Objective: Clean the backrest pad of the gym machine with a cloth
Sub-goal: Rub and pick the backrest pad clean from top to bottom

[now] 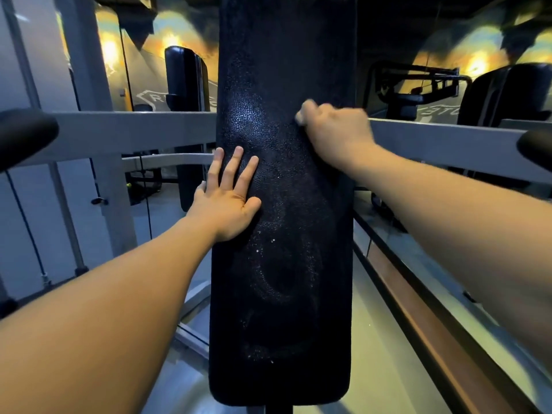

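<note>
The long black backrest pad (283,264) fills the middle of the view, upright, with a pebbled surface that carries pale smears and specks. My left hand (228,194) lies flat on the pad's left edge, fingers spread, holding nothing. My right hand (334,127) presses on the pad's upper right part, fingers curled around a small pale cloth (302,113). Only a bit of the cloth shows past the knuckles, and it is blurred.
Grey frame bars (134,130) run behind the pad on both sides. Black foam handles (24,135) jut in at the left and right edges. A mirror behind shows other padded machines (185,85) and warm lights. A dark rail (418,309) runs low on the right.
</note>
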`<state>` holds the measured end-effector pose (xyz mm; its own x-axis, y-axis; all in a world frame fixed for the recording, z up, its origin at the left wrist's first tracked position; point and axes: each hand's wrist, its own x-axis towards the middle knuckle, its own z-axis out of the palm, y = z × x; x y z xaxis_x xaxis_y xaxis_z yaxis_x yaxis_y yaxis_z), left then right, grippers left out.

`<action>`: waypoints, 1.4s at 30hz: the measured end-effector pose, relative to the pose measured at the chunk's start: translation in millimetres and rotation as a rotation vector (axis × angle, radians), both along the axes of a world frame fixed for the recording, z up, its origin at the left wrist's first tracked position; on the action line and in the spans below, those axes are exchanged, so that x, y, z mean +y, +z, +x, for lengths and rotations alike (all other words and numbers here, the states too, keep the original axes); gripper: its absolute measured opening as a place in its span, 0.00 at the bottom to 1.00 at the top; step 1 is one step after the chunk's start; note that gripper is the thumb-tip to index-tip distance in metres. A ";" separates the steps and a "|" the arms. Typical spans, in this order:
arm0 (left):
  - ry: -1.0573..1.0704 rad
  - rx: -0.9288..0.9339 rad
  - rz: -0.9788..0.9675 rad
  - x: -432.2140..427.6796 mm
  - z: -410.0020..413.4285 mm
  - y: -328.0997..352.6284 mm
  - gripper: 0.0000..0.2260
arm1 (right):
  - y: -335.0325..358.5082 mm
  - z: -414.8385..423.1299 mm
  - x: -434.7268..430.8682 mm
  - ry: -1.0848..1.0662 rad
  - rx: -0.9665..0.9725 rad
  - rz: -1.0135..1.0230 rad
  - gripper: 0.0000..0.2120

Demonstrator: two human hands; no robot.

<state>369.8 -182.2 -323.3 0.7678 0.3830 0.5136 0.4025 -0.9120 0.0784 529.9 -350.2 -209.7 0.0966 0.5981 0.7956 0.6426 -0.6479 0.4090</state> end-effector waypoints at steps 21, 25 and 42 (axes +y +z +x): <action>0.012 -0.034 0.041 0.7 1.0 -3.2 0.33 | -4.5 -30.2 38.8 0.143 -0.062 -0.216 0.11; 0.015 -0.042 0.049 1.0 0.8 -3.9 0.34 | 23.6 -23.6 45.8 0.054 0.076 0.038 0.10; 0.016 -0.025 0.043 0.0 -0.1 -2.7 0.33 | -94.8 -32.9 10.0 0.352 -0.166 -0.247 0.01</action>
